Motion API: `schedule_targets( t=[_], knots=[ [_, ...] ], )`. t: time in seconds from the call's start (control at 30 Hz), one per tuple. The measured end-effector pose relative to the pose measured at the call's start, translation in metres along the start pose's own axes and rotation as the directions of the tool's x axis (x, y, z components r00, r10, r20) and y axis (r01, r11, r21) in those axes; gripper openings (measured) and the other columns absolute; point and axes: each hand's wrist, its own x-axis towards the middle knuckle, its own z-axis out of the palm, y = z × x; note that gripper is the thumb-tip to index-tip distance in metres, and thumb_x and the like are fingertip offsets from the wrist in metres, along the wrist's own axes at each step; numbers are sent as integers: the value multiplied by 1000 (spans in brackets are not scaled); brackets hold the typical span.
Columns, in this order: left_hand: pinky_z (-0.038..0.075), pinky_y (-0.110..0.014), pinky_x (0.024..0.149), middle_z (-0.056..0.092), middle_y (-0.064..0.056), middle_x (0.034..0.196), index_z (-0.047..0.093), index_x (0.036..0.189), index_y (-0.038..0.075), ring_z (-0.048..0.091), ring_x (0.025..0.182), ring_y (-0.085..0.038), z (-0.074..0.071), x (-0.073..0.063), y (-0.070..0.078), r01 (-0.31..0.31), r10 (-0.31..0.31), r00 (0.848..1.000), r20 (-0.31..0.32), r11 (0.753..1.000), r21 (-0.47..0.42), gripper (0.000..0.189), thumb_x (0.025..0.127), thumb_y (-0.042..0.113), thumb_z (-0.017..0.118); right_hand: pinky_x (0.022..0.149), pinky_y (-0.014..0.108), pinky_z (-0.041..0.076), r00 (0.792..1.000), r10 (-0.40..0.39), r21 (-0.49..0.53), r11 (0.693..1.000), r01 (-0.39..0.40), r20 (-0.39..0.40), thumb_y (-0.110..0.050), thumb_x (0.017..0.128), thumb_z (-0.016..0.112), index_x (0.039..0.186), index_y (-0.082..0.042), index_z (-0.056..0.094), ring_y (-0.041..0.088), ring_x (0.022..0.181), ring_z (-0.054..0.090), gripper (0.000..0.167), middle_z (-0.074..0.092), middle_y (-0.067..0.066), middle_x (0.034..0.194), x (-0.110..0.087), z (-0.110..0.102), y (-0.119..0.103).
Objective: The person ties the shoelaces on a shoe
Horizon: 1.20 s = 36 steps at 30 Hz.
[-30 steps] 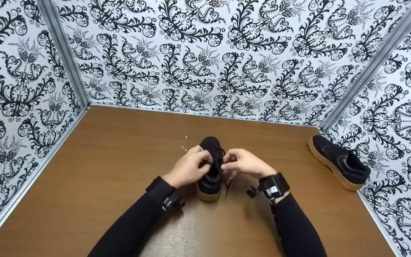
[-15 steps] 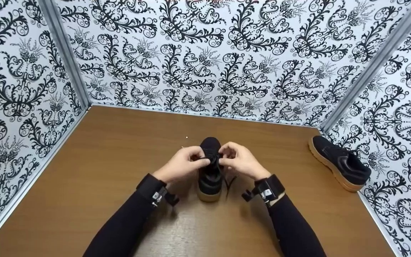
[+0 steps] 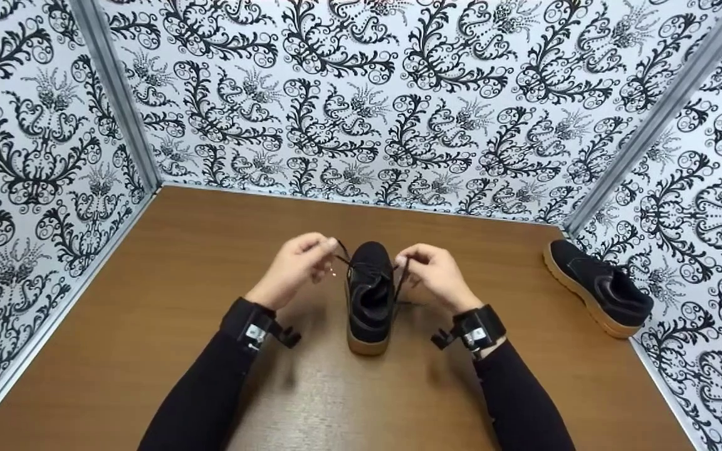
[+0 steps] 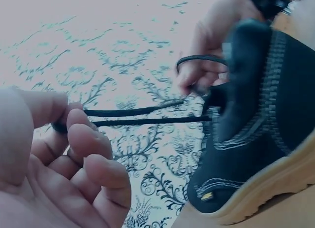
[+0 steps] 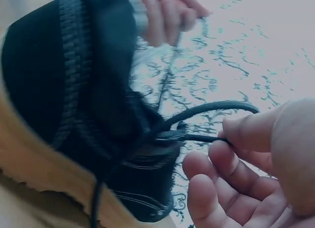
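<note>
A black shoe (image 3: 370, 316) with a tan sole stands upright on the table, toe pointing away from me. To its left, my left hand (image 3: 292, 269) pinches a black shoelace (image 4: 152, 121) between thumb and forefinger. The lace runs taut to the shoe, and a second strand with a thin tip leaves the same fingers. On the other side my right hand (image 3: 435, 275) pinches another length of shoelace (image 5: 211, 106). That strand loops over the fingers, and its tail hangs down past the sole. The knot area by the tongue is partly hidden in both wrist views.
A matching black shoe (image 3: 599, 282) with a tan sole lies at the right, close to the patterned wall (image 3: 706, 207). Patterned panels border the brown wooden table (image 3: 210, 250) at the back and both sides. Each wrist wears a black camera strap (image 3: 483, 327).
Both hands were close together over the laces. The left has since moved left and away from the shoe, drawing a lace out. The right has shifted slightly right with its strand.
</note>
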Motion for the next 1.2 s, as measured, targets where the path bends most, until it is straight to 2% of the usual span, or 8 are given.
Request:
schedule_targets(
  t=[0.13, 0.33, 0.47, 0.7, 0.8, 0.9, 1.07, 1.2],
  knots=[
    [47, -21, 59, 63, -1, 80, 71, 102, 0, 54, 65, -11, -14, 4, 0, 52, -62, 995, -80, 992, -118, 28, 115, 25, 64, 63, 31, 63, 993, 83, 176, 982, -66, -90, -6, 104, 76, 116, 9, 76, 23, 75, 73, 19, 76, 19, 97, 5, -18, 5],
    [44, -20, 56, 62, 1, 79, 73, 98, 8, 52, 62, -8, -34, 8, -3, 87, -132, 974, -183, 968, -236, 25, 115, 22, 63, 66, 25, 59, 959, 221, 410, 902, -131, -178, -8, 107, 73, 119, 6, 75, 18, 75, 72, 18, 75, 11, 92, 9, -42, 14],
    [42, -20, 55, 60, 1, 77, 72, 99, 5, 50, 62, -8, -46, 9, -9, 81, -155, 958, -240, 952, -294, 26, 116, 22, 62, 67, 25, 58, 941, 274, 503, 852, -142, -198, -8, 109, 70, 119, 6, 73, 17, 74, 71, 17, 75, 6, 88, 11, -54, 22],
    [43, -20, 54, 61, -2, 76, 72, 101, 1, 51, 60, -9, -69, 12, -26, 97, -194, 936, -294, 944, -314, 32, 118, 22, 57, 64, 24, 54, 898, 390, 623, 759, -187, -205, -7, 111, 66, 108, -2, 75, 17, 72, 71, 10, 74, 5, 83, 13, -73, 45],
    [43, -21, 53, 61, -2, 76, 69, 108, -5, 51, 58, -9, -75, 12, -32, 141, -229, 930, -287, 944, -297, 34, 119, 23, 55, 64, 22, 54, 878, 438, 673, 710, -205, -195, -8, 112, 66, 105, -4, 75, 15, 71, 70, 12, 75, 4, 83, 12, -82, 55],
    [42, -21, 51, 61, -2, 77, 67, 114, -8, 51, 57, -9, -82, 10, -38, 196, -270, 916, -297, 947, -255, 37, 120, 26, 54, 65, 23, 55, 853, 479, 700, 682, -211, -209, -7, 111, 67, 103, -4, 75, 16, 70, 70, 11, 75, 5, 83, 11, -89, 63],
    [44, -20, 51, 62, -2, 78, 66, 116, -8, 52, 59, -8, -90, 5, -43, 256, -306, 889, -341, 949, -184, 38, 120, 28, 54, 62, 22, 56, 809, 530, 678, 694, -241, -254, -7, 110, 69, 101, -5, 75, 15, 68, 71, 11, 76, 5, 81, 10, -96, 74],
    [44, -20, 51, 63, -1, 79, 65, 120, -11, 51, 59, -7, -92, 2, -46, 292, -308, 883, -354, 951, -101, 40, 119, 27, 55, 56, 21, 56, 769, 544, 607, 749, -265, -336, -7, 108, 72, 103, -3, 74, 14, 65, 72, 7, 77, 7, 82, 9, -97, 80]
  ],
)
